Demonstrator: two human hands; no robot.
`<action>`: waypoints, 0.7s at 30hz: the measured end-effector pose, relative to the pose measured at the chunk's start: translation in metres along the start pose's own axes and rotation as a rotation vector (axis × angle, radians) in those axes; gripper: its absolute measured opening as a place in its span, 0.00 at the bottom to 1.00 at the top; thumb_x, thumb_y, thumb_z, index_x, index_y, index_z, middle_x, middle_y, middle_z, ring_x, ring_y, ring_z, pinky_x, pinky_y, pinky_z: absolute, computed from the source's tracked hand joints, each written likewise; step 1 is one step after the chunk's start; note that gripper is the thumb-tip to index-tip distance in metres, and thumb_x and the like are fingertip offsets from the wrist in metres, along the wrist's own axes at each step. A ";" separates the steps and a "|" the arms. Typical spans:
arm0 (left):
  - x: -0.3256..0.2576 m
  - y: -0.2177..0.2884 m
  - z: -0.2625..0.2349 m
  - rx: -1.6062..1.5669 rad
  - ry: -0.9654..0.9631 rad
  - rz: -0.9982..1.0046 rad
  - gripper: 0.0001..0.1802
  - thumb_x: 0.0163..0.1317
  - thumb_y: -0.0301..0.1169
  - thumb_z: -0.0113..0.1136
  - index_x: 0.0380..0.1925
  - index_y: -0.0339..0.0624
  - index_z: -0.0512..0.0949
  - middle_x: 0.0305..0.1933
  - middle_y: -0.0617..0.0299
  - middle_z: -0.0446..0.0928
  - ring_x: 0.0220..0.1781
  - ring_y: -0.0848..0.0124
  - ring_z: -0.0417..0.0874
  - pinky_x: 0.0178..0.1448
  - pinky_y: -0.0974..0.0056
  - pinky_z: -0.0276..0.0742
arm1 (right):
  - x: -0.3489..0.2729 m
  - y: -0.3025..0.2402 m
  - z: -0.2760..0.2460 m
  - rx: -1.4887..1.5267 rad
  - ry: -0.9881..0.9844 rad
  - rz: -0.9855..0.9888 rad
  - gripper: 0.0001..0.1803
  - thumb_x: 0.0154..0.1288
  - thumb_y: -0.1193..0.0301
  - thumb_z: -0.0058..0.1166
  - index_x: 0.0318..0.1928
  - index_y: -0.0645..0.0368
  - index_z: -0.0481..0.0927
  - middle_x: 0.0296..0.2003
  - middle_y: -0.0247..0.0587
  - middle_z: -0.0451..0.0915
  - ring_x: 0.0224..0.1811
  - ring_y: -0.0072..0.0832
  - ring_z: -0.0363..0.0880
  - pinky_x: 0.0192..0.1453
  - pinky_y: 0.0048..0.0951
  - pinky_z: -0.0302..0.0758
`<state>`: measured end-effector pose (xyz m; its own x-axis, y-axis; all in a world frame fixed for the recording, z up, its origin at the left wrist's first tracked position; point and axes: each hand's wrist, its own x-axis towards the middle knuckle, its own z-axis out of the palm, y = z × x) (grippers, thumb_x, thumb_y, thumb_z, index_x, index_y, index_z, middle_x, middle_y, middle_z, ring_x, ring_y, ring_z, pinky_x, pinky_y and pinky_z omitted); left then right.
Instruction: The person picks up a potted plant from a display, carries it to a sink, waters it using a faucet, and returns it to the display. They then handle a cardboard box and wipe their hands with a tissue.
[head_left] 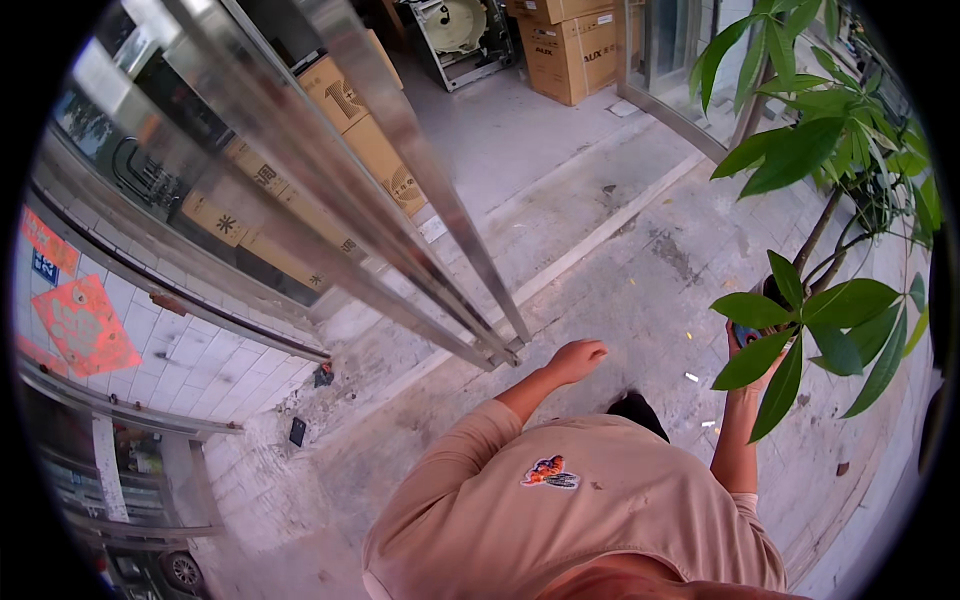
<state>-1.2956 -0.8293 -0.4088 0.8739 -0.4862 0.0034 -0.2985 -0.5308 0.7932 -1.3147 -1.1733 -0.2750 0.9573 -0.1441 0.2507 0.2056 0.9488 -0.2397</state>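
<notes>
Peeking past leaves (752, 361): dark-blue object (744, 334) at right hand (768, 376), grip unclear; left hand (578, 361) curled.

Underfoot, pale grey paving (620, 310), scuffed and stained, with small white scraps (692, 377) lying scattered. Along the shop front, a low stone sill (572, 258), then smoother grey flooring (500, 140) inside the open doorway. To the left, tall polished-metal door bars (425, 180) slanting across dark glass panes (85, 125), with brown cartons (220, 215) stacked behind. Deeper in, more strapped cartons (575, 60) beside an opened appliance casing (465, 73) around a round, pale housing (455, 28). At upper right, another glass panel (690, 50) in a metal frame. On the far left, white wall tiles (215, 370) with grimy joints and red-pink decorative paper (85, 325) stuck on. At lower left, a vehicle wheel (182, 570). Soft, even daylight outside; a dimmer interior.
</notes>
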 end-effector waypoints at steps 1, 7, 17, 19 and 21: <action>0.046 0.003 -0.009 0.008 -0.006 0.088 0.11 0.64 0.34 0.55 0.42 0.44 0.81 0.44 0.53 0.81 0.48 0.54 0.81 0.51 0.55 0.76 | 0.034 0.004 -0.018 0.001 0.149 -0.017 0.46 0.61 0.43 0.55 0.69 0.61 0.61 0.66 0.64 0.63 0.69 0.53 0.63 0.70 0.63 0.62; 0.265 -0.104 -0.058 -0.034 0.115 -0.023 0.11 0.64 0.34 0.54 0.41 0.43 0.81 0.40 0.53 0.82 0.44 0.53 0.82 0.49 0.55 0.77 | 0.256 0.030 -0.098 0.011 0.184 0.134 0.46 0.62 0.45 0.54 0.71 0.62 0.59 0.68 0.64 0.60 0.70 0.55 0.60 0.70 0.63 0.62; 0.294 -0.345 -0.104 0.301 0.156 -0.843 0.12 0.60 0.36 0.51 0.28 0.44 0.82 0.36 0.47 0.82 0.44 0.46 0.82 0.47 0.46 0.78 | 0.677 0.133 -0.159 0.014 -0.073 0.590 0.45 0.63 0.47 0.51 0.73 0.62 0.55 0.70 0.65 0.56 0.72 0.59 0.55 0.69 0.63 0.63; 0.235 -0.367 -0.099 0.569 -0.166 -0.843 0.12 0.60 0.38 0.52 0.29 0.46 0.83 0.38 0.48 0.82 0.44 0.47 0.83 0.46 0.46 0.79 | 0.745 0.190 -0.159 0.041 -0.084 0.651 0.45 0.64 0.48 0.51 0.73 0.62 0.54 0.71 0.65 0.56 0.73 0.59 0.55 0.69 0.63 0.63; 0.248 -0.374 -0.101 0.156 0.146 -1.044 0.11 0.57 0.38 0.54 0.29 0.47 0.83 0.39 0.49 0.83 0.42 0.49 0.84 0.46 0.47 0.79 | 0.817 0.243 -0.163 0.026 -0.081 0.672 0.45 0.64 0.49 0.51 0.73 0.63 0.54 0.71 0.65 0.55 0.73 0.60 0.54 0.68 0.62 0.65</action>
<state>-0.9284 -0.6814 -0.6428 0.7597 0.3435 -0.5521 0.5882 -0.7250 0.3583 -0.4497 -1.1064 -0.2809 0.8572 0.4997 0.1247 -0.4347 0.8317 -0.3453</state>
